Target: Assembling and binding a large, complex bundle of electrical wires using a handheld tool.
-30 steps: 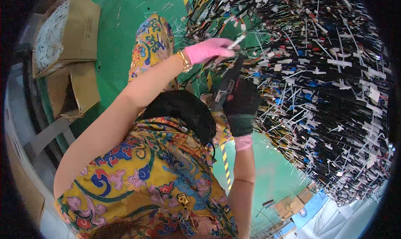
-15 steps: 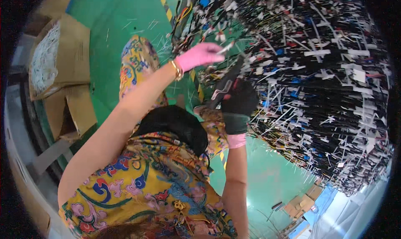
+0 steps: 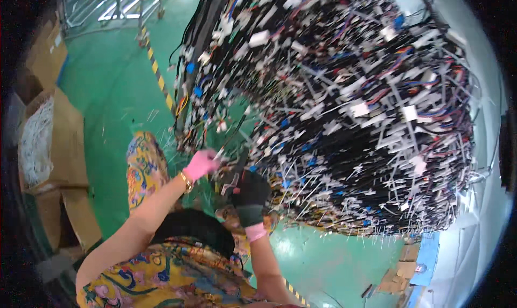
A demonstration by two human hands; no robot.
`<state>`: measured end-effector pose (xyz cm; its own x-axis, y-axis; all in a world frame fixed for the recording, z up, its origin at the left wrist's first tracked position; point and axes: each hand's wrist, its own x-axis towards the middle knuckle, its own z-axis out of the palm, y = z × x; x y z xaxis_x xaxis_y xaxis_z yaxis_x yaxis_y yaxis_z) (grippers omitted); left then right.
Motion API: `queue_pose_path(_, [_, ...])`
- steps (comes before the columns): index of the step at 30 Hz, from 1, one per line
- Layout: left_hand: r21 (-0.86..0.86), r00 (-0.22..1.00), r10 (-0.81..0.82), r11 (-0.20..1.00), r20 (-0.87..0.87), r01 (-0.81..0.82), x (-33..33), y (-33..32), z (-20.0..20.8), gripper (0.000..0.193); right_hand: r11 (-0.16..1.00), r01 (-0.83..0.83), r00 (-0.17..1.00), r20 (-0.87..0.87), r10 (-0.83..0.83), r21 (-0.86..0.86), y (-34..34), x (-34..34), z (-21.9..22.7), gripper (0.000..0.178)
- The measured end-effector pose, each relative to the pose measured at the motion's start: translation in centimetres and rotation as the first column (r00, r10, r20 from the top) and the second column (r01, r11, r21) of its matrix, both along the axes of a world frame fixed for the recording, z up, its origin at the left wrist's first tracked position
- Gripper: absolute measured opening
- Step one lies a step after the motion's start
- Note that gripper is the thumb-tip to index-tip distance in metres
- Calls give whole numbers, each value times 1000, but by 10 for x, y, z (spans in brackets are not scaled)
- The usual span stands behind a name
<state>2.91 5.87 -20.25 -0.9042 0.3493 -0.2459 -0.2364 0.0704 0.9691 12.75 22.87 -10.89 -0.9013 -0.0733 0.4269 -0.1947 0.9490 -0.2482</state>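
In its pink glove, my left hand (image 3: 199, 165) is closed on a thin dark wire with a white end piece (image 3: 219, 154). The wire runs up toward the hanging bundle. A black glove over a pink one covers my right hand (image 3: 251, 196), which grips a black cable tie gun (image 3: 231, 184) with a light metal lever. Its dark nose points up beside the wires, just right of my left hand. A large mass of wire harnesses (image 3: 344, 152), black with white and blue connectors and white strips, hangs ahead and to the right.
Left of me stands a cardboard box (image 3: 69, 141) filled with thin white strips (image 3: 37, 146). Another open carton (image 3: 81, 216) is below it. A metal rack (image 3: 121, 9) stands far left, near striped floor tape (image 3: 157, 74). Flattened cardboard (image 3: 398, 278) lies at the lower right.
My view has shifted, so hands and harnesses appear lower and further left. The left hand still holds a white-ended piece, and the cable tie gun stays in my right hand.
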Motion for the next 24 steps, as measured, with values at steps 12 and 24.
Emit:
queue_pose_path(12, [-776, 537, -806, 497, -248, 388, -45, -13, 138, 36, 975, 11, 1000, 27, -5, -222, 52, 71, -59, 39])
queue_pose_path(24, [221, 316, 193, 974, -929, 56, -83, 80, 398, 58, 926, 29, 997, 79, 1, -375, 30, 78, -18, 26])
